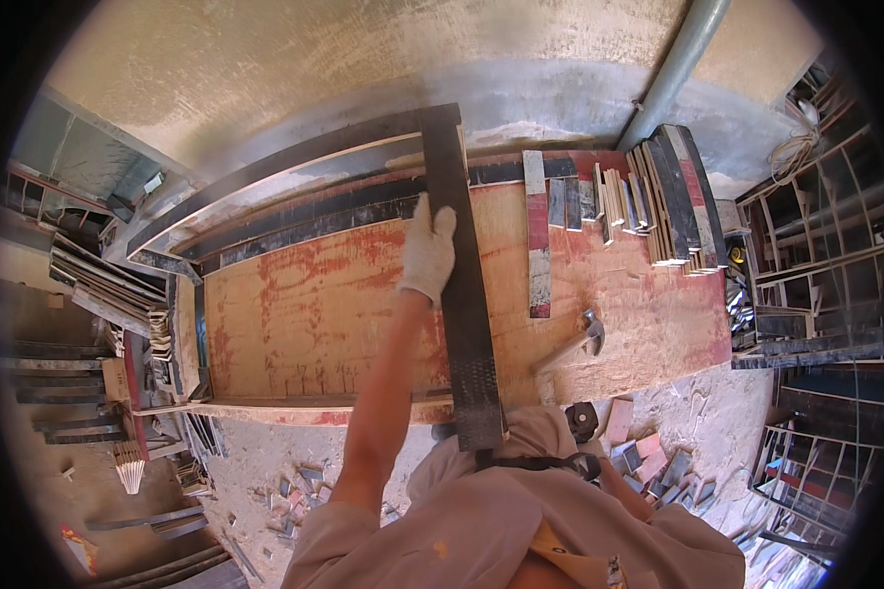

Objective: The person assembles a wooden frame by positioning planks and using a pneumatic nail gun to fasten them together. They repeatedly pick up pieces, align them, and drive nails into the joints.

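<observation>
1. While the white-gloved left hand (428, 253) lies against the long, flat, dark plank (462, 285), I cannot tell whether its fingers (423, 208) grasp it; the right hand is hidden.
2. The plank spans the scuffed wooden table (304, 314), back edge to front.

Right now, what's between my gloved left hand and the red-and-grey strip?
Head view: the long black board against your left hand, then bare tabletop.
</observation>
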{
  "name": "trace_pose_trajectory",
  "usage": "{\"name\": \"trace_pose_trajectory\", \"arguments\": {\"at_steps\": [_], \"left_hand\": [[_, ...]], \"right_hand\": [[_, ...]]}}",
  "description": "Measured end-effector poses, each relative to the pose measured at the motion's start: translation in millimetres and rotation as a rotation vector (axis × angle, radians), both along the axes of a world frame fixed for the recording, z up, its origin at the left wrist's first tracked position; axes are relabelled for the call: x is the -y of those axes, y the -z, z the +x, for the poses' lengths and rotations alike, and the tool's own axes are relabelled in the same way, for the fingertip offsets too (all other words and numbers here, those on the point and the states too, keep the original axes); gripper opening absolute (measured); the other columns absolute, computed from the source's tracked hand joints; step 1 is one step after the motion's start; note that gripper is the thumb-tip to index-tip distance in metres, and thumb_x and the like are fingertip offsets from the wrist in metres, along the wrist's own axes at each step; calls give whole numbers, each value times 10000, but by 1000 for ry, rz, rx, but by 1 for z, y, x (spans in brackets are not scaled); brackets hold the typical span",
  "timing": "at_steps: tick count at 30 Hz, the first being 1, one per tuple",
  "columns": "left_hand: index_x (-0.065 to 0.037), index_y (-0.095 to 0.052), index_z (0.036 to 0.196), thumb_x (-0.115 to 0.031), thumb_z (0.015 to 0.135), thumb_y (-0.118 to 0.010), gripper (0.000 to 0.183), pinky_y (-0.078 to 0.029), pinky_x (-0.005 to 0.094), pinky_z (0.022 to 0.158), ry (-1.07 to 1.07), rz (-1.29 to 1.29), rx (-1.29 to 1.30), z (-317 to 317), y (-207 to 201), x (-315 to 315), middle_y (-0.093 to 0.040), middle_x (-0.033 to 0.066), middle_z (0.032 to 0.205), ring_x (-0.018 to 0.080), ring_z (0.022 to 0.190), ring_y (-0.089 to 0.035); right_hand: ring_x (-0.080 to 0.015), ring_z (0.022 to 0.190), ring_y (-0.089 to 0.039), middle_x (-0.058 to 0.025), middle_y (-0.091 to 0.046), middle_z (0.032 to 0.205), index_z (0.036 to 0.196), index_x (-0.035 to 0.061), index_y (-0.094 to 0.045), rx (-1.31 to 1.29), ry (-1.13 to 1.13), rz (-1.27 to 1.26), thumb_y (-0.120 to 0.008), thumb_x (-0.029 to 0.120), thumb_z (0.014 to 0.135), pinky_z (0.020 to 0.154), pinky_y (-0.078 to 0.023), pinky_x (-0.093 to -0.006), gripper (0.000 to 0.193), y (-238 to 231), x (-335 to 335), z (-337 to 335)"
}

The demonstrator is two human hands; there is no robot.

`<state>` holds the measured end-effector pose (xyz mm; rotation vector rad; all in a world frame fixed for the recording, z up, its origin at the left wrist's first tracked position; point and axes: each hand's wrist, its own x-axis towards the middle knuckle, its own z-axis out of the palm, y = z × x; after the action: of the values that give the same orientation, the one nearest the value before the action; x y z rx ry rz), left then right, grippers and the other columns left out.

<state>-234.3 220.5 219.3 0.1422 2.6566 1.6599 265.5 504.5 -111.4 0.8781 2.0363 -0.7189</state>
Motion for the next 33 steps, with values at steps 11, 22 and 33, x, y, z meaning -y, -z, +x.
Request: {"name": "trace_pose_trajectory", "arguments": {"at_steps": [11,22,33], "left_hand": [[11,-356,1527,-350,1037,-523,632,-407,433,1108,5,-1,-39,1,18,-20,-477,257,1495,405,1374,-471],[-17,-379,1527,-294,1031,-554,594,-463,422,1036,-49,69,54,7,11,-23,-539,243,1442,392,1304,-546],[9,-388,1515,-306,1030,-569,606,-457,407,1055,-54,16,45,7,12,-23,-556,251,1427,368,1316,-547]], "right_hand": [[-450,943,-685,-243,-721,953,991,138,-735,-136,-149,18,-619,454,819,794,-558,-522,377,23,-27,12],[-251,644,-701,-172,-699,687,891,-48,-733,-191,311,2,-708,169,748,590,-526,-397,261,-77,-2,-50],[-150,415,-511,-45,-544,561,827,47,-630,-398,610,-349,-689,-1,747,391,-407,-317,110,-196,-11,-174]]}}
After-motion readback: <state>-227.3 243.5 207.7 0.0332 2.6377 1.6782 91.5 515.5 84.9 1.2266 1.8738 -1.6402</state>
